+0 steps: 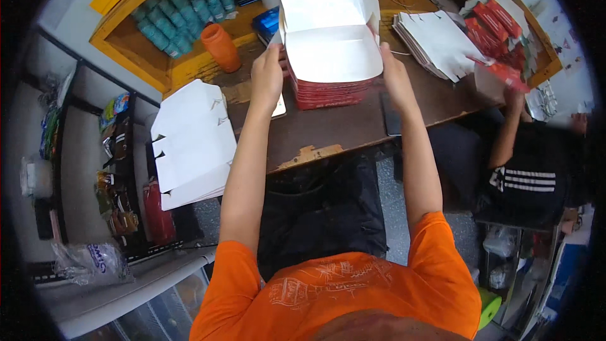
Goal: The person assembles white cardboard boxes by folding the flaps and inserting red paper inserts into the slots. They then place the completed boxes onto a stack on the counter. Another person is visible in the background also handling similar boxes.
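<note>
In front of me on the brown table rises a stack of nested red cardboard boxes, white on the inside. The top box has its lid standing up at the far side. My left hand grips its left side, and my right hand grips its right side; some fingers are hidden by the cardboard. Flat white box blanks lie at the table's left edge, beside my left forearm. Part of a phone-like flat object shows next to my left wrist, and a dark flat object lies by my right wrist.
An orange cup-like container stands at the back left, before teal bundles in a yellow shelf. More white blanks lie at right. A co-worker's hand holds a red-and-white piece near red packets.
</note>
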`<state>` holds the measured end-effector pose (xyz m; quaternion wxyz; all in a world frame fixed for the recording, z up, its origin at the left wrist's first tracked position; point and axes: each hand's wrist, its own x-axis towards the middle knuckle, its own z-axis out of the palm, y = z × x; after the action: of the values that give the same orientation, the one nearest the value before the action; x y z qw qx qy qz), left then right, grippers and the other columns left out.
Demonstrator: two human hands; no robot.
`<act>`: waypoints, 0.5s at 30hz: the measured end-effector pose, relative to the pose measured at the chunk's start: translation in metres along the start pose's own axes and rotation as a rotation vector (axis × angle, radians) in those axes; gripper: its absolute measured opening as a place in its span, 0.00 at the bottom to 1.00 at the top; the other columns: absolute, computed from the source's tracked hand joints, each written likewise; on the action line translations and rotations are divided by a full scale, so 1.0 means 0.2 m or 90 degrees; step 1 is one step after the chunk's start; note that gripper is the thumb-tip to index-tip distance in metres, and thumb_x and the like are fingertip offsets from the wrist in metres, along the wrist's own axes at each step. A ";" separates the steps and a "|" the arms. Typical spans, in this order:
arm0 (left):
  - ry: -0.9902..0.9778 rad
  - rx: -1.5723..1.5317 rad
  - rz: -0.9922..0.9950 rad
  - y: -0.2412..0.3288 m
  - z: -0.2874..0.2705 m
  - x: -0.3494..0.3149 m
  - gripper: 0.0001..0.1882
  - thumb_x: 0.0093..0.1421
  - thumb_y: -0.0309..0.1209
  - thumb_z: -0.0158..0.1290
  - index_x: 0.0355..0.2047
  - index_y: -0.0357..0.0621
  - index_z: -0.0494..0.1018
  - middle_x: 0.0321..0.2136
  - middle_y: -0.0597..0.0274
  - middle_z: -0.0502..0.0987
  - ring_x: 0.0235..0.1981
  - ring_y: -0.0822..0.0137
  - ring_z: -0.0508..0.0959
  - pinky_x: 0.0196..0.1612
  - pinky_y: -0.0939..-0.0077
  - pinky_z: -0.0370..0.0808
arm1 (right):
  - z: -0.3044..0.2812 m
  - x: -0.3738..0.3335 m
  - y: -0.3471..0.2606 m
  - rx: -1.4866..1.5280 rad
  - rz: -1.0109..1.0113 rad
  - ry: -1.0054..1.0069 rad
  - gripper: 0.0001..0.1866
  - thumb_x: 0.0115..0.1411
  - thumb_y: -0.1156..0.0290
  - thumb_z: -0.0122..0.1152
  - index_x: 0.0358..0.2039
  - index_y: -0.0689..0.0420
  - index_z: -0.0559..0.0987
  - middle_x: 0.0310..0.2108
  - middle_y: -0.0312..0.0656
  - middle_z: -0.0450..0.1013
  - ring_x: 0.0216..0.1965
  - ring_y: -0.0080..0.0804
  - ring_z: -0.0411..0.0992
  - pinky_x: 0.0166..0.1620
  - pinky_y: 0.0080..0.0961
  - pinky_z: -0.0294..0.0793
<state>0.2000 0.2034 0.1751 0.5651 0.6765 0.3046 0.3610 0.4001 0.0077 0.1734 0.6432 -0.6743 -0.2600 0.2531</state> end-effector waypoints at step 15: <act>-0.114 -0.049 -0.157 -0.21 -0.04 -0.13 0.43 0.73 0.63 0.31 0.69 0.34 0.58 0.66 0.46 0.65 0.67 0.52 0.66 0.69 0.55 0.62 | 0.22 -0.23 0.46 -0.210 -0.215 0.020 0.40 0.62 0.69 0.70 0.68 0.65 0.58 0.61 0.59 0.69 0.63 0.48 0.69 0.63 0.37 0.67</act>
<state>0.1787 0.1943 0.1312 0.6559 0.6411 0.3193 0.2383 0.3395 0.0060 0.0808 0.5615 -0.7212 -0.3968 0.0851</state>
